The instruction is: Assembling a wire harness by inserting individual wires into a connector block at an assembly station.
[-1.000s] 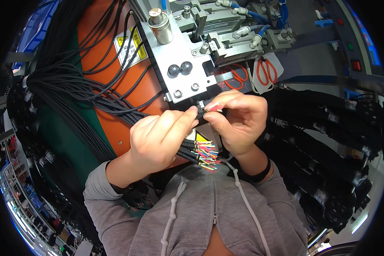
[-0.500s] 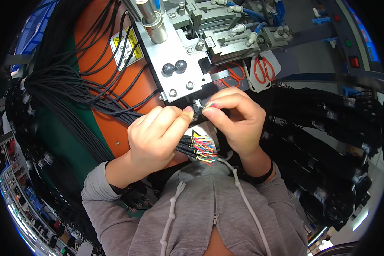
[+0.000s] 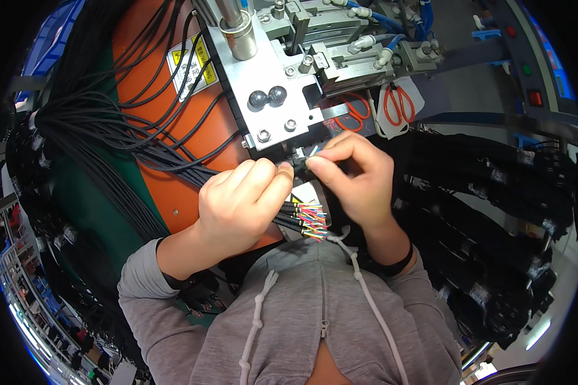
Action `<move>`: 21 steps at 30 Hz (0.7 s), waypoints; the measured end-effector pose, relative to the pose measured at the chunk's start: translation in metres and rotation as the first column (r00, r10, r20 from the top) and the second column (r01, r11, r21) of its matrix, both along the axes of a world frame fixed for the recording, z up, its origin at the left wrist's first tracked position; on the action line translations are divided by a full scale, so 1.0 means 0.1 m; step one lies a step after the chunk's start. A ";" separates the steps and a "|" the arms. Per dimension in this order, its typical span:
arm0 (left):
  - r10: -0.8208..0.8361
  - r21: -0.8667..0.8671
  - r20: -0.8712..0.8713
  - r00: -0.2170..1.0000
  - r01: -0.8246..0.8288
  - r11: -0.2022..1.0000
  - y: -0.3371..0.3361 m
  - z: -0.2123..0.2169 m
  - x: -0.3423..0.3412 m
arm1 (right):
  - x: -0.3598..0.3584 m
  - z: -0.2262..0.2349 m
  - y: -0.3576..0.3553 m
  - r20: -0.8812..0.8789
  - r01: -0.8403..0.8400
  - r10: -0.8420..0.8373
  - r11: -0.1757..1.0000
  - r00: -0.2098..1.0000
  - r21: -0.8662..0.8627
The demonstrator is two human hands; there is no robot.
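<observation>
Head view: left hand at centre of frame, fingers curled, thumb and index together below the metal fixture; cannot tell what, if anything, lies between them. Right hand just right of centre, thumb and index clamped on a thin wire, pale and blue tip showing. Small white-and-dark piece between the 2 hands, near the fixture's lower edge. Cable bundle with multicoloured wire ends beneath the hands. Black cables fan across the orange table, left of centre. Red-handled scissors, 2 pairs, upper right.
</observation>
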State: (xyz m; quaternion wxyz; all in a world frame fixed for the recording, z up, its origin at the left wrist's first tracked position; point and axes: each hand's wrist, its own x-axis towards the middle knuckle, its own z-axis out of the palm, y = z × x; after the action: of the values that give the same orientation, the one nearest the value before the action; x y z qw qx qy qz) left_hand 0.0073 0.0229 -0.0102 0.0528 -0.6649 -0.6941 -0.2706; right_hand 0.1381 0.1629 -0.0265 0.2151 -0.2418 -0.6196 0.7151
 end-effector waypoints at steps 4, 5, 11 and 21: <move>-0.005 -0.023 -0.073 0.997 0.004 1.000 0.00 0.01 0.00 | -0.04 0.03 0.01 -0.105 0.109 -0.039 0.569 0.994 0.815; -0.005 -0.023 -0.072 0.997 0.003 1.000 0.00 0.00 -0.01 | -0.02 0.10 0.05 0.019 -0.019 0.008 0.701 1.000 0.713; -0.016 0.064 -0.099 0.995 0.023 0.998 0.01 -0.03 -0.03 | 0.05 0.18 0.24 0.203 -0.345 0.323 0.934 0.924 0.087; -0.001 -0.086 -0.181 0.984 -0.014 0.996 0.03 -0.02 0.05 | -0.07 -0.11 0.06 0.110 -0.067 -0.006 0.759 0.994 0.647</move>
State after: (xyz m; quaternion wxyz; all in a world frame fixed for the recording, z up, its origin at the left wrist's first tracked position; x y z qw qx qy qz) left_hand 0.0121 0.0261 -0.0119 0.0876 -0.6862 -0.6997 -0.1786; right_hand 0.1313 0.1692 -0.0377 0.2408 -0.1794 -0.8434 0.4456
